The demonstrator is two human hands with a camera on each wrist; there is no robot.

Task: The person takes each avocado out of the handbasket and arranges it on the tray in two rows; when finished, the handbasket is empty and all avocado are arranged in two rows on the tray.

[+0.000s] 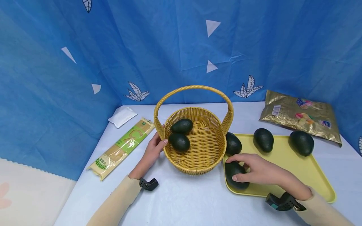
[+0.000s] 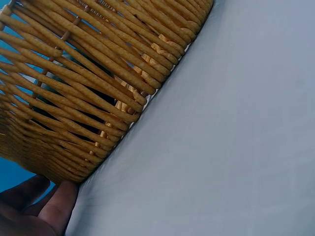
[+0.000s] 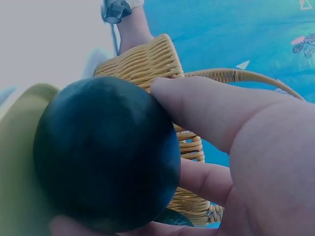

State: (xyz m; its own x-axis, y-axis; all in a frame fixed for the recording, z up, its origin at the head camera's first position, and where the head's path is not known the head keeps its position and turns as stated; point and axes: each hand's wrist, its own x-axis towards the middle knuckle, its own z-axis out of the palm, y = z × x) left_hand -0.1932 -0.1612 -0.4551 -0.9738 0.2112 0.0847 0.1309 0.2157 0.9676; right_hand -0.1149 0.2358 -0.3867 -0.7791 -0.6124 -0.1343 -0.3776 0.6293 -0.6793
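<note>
A round wicker basket [image 1: 202,147] with a tall hooped handle stands mid-table, two dark green avocados [image 1: 181,142] inside on its left. My left hand [image 1: 154,150] holds the basket's left side, thumb at the rim by the handle's foot and fingers along the outer wall. In the left wrist view, fingertips [image 2: 60,204] meet the weave low down. My right hand [image 1: 258,169] grips an avocado [image 3: 106,152] at the near left corner of the yellow tray [image 1: 294,169], thumb on one side and fingers round the other. Another avocado [image 1: 233,144] lies just behind it, partly hidden by the basket.
Two more avocados, one mid-back [image 1: 263,140] and one at the right [image 1: 301,143], lie toward the tray's far edge. A gold packet [image 1: 301,116] lies behind the tray. Left of the basket are a long noodle packet [image 1: 123,147] and a small white pouch [image 1: 122,116]. Blue curtain hangs behind.
</note>
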